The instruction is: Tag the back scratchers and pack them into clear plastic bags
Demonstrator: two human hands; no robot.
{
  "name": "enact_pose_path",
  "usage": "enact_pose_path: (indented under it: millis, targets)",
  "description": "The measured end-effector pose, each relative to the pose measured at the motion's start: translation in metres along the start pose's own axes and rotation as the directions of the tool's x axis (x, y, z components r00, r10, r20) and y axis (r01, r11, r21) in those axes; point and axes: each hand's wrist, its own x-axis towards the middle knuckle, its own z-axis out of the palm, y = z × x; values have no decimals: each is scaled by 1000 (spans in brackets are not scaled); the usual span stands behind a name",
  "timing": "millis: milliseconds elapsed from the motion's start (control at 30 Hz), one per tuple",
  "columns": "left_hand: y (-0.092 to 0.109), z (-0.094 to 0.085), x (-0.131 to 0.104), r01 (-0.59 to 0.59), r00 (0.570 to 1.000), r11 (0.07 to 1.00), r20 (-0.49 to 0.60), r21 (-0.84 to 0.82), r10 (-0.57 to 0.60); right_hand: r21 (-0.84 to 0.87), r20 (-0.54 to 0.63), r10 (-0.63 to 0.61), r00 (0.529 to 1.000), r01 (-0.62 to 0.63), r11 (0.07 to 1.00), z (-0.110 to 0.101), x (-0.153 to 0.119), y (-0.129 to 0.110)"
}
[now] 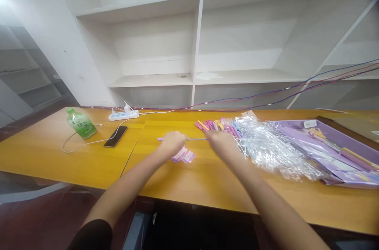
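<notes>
A thin back scratcher [196,139] with a metal rod spans the gap between my fists, its purple end sticking out to the left. My left hand [174,142] is closed around it near that end. Wrapped over the right part is my right hand [220,139], which hides the other end. Small pink-and-purple printed cards [187,157] lie on the table just below my left hand. Beyond my right hand sits a pile of pink, yellow and purple back scratchers [211,124], partly covered by the hand.
A heap of clear plastic bags [272,149] lies to the right, beside a purple box [345,139] holding more scratchers. On the left are a green pouch [81,124], a phone [116,137] and a white power strip [123,114]. White shelves [154,80] rise behind the yellow table [201,187].
</notes>
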Motion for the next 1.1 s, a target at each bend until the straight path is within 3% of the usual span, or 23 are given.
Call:
enact_pose_path:
  millis: [67,133,300,367,500,567,633,767,933,1100]
  targets:
    - [24,15,10,-16,1000,1000,-6,-7,16,51,-3,-62,998,62,997,28,11,-40]
    - [33,26,12,-27,999,1000,-22,-11,27,92,-10,-90,996,91,992,50,18,-54]
    - [4,41,5,-52,992,998,-116,-20,50,195,-110,-45,993,66,979,81,32,-14]
    - [-13,49,1,-49,990,998,-133,-36,43,333,-179,29,983,33,942,93,34,2]
    - [-32,64,-1,-32,986,990,-165,-137,9,756,-246,268,932,12,654,107,24,8]
    - [-34,69,2,-21,989,973,-150,-231,-14,837,-193,323,926,-16,547,105,20,4]
    - [-33,71,4,-26,993,942,-116,-334,-14,863,-148,321,935,-36,504,99,17,0]
    - [-31,69,2,-54,994,893,-112,-447,4,845,-109,275,955,-57,532,89,13,-4]
    - [-28,66,-4,-131,978,856,-208,-500,29,813,-96,239,966,-62,579,90,10,-4]
    - [-25,70,-5,-140,981,830,-189,-540,43,576,-53,163,985,-103,811,87,13,17]
